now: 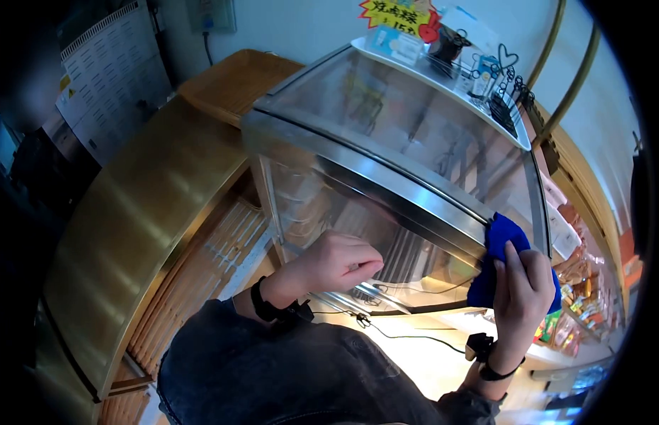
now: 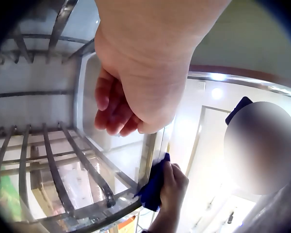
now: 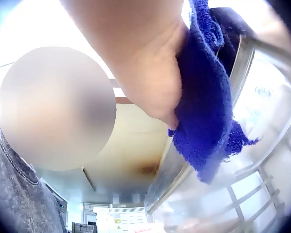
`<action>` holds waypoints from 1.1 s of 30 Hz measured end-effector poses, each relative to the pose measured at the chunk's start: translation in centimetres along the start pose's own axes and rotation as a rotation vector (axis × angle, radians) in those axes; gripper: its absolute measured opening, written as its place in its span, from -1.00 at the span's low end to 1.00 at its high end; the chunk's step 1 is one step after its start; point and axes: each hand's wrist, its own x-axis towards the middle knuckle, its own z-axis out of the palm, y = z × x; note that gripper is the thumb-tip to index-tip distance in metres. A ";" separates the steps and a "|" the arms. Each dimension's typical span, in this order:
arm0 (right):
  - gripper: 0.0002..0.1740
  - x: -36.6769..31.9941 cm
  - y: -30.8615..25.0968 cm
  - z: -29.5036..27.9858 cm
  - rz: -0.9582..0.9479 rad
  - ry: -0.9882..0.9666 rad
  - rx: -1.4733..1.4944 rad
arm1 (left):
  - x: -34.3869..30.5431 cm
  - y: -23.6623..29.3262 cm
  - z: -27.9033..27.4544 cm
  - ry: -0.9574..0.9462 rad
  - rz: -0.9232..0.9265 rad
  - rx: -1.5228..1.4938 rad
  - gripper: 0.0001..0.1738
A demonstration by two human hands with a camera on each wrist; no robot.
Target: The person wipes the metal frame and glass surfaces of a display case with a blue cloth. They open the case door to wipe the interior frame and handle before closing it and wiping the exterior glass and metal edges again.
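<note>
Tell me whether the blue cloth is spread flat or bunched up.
Bunched up. The right hand grips the cloth in a wad against the case's metal frame; the right wrist view shows loose folds hanging below the fingers.

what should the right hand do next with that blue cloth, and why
Probably slide the blue cloth along the metal rail toward the left hand. The right hand holds the cloth against the rail's right end, at the corner of the display case, and the rest of the rail stretches away toward the left hand, which rests curled against the glass front.
</note>
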 end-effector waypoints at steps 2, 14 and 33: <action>-0.68 1.5 -1.6 0.9 0.003 0.006 0.026 | -0.2 -0.3 -0.8 -0.005 0.007 -0.035 -0.98; -0.76 13.4 -14.6 9.2 -0.118 0.075 0.139 | -4.0 -3.2 -7.7 0.171 0.032 -0.058 -0.94; -0.88 15.8 -25.2 16.3 -0.533 -0.346 -0.424 | -9.4 -3.6 -14.1 0.321 -0.040 0.002 -0.97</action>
